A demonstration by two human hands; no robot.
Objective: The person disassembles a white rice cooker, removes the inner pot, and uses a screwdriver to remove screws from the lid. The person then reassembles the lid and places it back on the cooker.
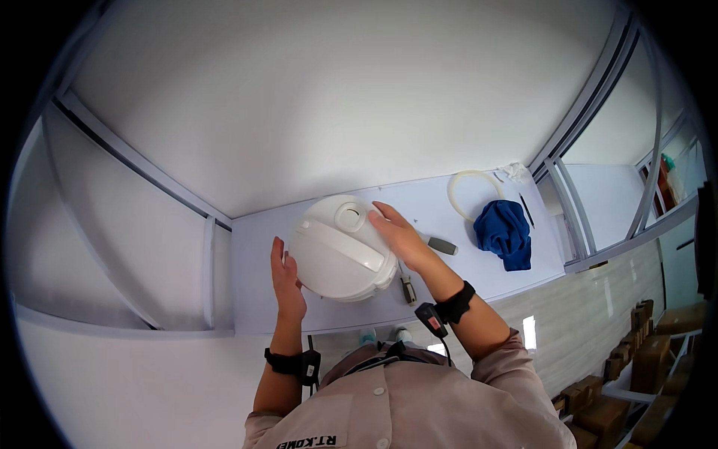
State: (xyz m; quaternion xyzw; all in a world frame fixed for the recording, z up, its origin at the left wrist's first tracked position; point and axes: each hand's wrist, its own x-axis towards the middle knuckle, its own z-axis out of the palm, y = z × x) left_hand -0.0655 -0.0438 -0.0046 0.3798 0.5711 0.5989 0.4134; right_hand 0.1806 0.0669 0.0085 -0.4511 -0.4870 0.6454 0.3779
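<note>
A round white plastic appliance lid (340, 251) with a handle bar and a round vent cap lies on the pale work table (254, 299). My left hand (286, 280) rests flat against its left rim, fingers extended. On its upper right edge lies my right hand (396, 232), beside the vent cap, palm down. Both wrists wear black bands.
A screwdriver (441, 245) lies just right of my right hand, and another small tool (407, 288) sits below the lid. Farther right are a crumpled blue cloth (506, 232) and a white ring gasket (471, 191). Cardboard boxes (636, 359) stand on the floor at lower right.
</note>
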